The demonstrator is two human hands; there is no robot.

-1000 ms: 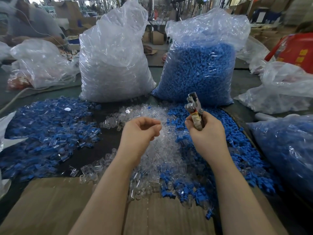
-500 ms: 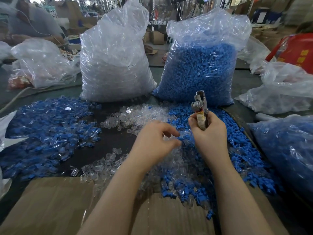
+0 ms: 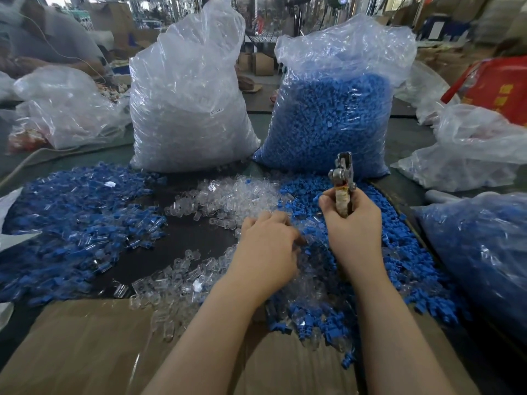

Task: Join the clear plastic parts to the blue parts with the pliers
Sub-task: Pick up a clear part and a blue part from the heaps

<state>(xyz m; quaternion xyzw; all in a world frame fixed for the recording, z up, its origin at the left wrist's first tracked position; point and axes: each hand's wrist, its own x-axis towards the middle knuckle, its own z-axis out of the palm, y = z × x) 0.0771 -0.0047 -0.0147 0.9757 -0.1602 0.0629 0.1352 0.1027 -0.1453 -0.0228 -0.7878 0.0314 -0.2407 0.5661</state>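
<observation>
Centrally, in the head view, the right hand (image 3: 352,223) is gripping the pliers (image 3: 342,181) by their wrapped handles, fingers curled tightly round them, with the metal jaws pointing upward and standing close together above the fist. The left hand (image 3: 268,252) is lying palm down on the loose clear plastic parts (image 3: 228,195), its fingers bent into the pile just beside the right wrist; whether those fingers are pinching a piece cannot be told, since motion blur and the hand's back are hiding the fingertips. Loose blue parts (image 3: 399,252) are spreading under and to the right of the right hand, mixing with clear ones toward the near edge. A heap of joined blue-and-clear pieces (image 3: 79,218) is lying well apart on the left of the dark table (image 3: 176,243). Sheets of cardboard (image 3: 85,343) are covering the near edge beneath both forearms. Behind the piles, a tall bag of clear parts (image 3: 188,109) and a tall bag of blue parts (image 3: 333,115) are standing upright side by side. Another bag of blue pieces (image 3: 484,252) is sitting at the far right.
</observation>
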